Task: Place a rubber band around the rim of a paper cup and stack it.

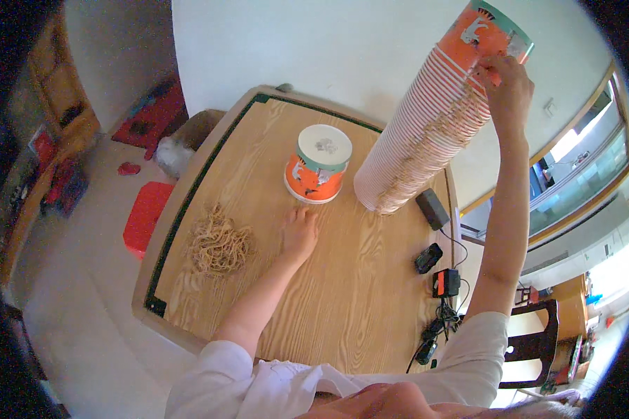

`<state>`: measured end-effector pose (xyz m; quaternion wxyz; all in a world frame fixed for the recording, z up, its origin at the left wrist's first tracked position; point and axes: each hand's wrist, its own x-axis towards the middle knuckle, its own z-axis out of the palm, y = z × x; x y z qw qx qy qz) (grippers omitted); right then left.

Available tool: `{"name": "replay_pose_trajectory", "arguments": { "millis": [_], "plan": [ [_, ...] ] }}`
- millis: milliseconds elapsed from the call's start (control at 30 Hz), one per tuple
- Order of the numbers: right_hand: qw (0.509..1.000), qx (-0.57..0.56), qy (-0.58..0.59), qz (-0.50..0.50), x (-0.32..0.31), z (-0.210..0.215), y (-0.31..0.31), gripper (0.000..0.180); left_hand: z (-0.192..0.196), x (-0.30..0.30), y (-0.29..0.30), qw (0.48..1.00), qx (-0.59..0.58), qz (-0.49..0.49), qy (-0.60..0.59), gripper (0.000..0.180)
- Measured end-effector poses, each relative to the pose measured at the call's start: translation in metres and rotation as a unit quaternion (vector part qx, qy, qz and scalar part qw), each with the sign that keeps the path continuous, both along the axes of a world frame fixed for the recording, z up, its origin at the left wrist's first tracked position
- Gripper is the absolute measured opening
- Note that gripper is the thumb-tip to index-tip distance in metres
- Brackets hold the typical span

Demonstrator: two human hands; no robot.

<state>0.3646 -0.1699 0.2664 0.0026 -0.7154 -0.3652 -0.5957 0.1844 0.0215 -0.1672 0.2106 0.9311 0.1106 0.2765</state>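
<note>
A tall stack of nested paper buckets (pixel 419 115) rises from the far right of the table, leaning right in the picture. Its top bucket is orange with a green band, and tan strands of string (pixel 437 140) run down the stack's right side. My right hand (pixel 508 87) reaches up to the top bucket's lower rim, fingers pinched there; what lies between them is hidden. A single orange bucket (pixel 311 180) stands upside down left of the stack, its pale base upward. Just in front of it my left hand (pixel 300 234) rests on the table, fingers curled, apparently holding nothing.
A tangled heap of tan string (pixel 220 244) lies on the left of the wooden table (pixel 328 307). Black adapters (pixel 432 209) and cables (pixel 440 321) lie along the right edge. A red stool (pixel 147 218) stands left, a dark chair (pixel 538 342) right.
</note>
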Motion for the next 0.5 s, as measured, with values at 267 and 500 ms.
{"name": "replay_pose_trajectory", "arguments": {
  "millis": [267, 500],
  "plan": [
    [0.999, 0.014, -0.014, 0.039, 0.008, -0.007, 0.002, 0.011, -0.006, 0.011, 0.004, 0.998, 0.031, -0.008, -0.062, 0.030],
    [0.987, 0.096, -0.085, 0.100, -0.026, -0.044, 0.037, 0.033, -0.005, 0.006, 0.000, 1.000, -0.009, 0.007, 0.028, 0.038]
  ]
}}
